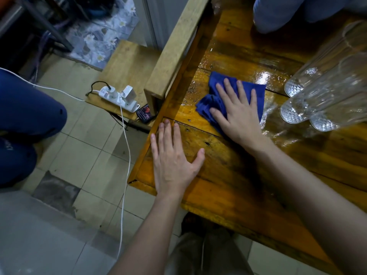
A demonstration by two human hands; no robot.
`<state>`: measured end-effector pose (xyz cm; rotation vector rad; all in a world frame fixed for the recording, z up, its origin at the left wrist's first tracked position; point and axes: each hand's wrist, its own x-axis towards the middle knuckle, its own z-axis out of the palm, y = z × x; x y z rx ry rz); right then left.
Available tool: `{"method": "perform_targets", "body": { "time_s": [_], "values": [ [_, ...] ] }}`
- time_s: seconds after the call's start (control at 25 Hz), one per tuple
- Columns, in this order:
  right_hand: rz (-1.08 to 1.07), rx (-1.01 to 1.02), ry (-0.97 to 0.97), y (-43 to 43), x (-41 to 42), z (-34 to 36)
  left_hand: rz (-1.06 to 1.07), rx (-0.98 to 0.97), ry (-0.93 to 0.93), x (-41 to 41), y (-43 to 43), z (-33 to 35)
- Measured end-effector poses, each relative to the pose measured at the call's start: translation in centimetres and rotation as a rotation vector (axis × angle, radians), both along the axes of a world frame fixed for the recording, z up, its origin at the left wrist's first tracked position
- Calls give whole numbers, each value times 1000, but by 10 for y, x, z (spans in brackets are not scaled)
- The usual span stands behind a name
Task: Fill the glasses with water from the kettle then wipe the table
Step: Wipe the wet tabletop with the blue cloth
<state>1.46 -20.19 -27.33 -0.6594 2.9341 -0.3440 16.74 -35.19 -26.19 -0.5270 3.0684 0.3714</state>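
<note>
My right hand (237,112) lies flat, fingers spread, on a crumpled blue cloth (214,84), pressing it to the wet, glossy wooden table (248,175). My left hand (172,157) rests flat on the table near its left edge, fingers apart, holding nothing. Three tall clear glasses (325,90) with cut diamond bases stand at the right, just beyond the cloth. Water sheen covers the boards around and behind the cloth. No kettle is in view.
A wooden bench rail (174,48) runs along the table's left side. Lower left stands a small wooden stool (127,64) with a white power strip (119,99) and cables. A person's knees in blue (25,116) are at far left; another person's knees (278,12) at the table's far edge.
</note>
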Motion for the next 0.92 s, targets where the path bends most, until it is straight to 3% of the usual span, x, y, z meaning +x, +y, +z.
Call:
{"method": "perform_targets", "body": {
  "time_s": [0.4, 0.56, 0.8, 0.92],
  "values": [
    [151, 53, -69, 50, 101, 11, -24, -64, -45, 1, 0, 0],
    [169, 79, -60, 46, 94, 11, -27, -69, -60, 1, 0, 0],
    [475, 94, -50, 4, 32, 8, -34, -66, -80, 0, -1, 0],
    [497, 83, -3, -25, 15, 4, -32, -67, -82, 0, -1, 1]
  ]
}}
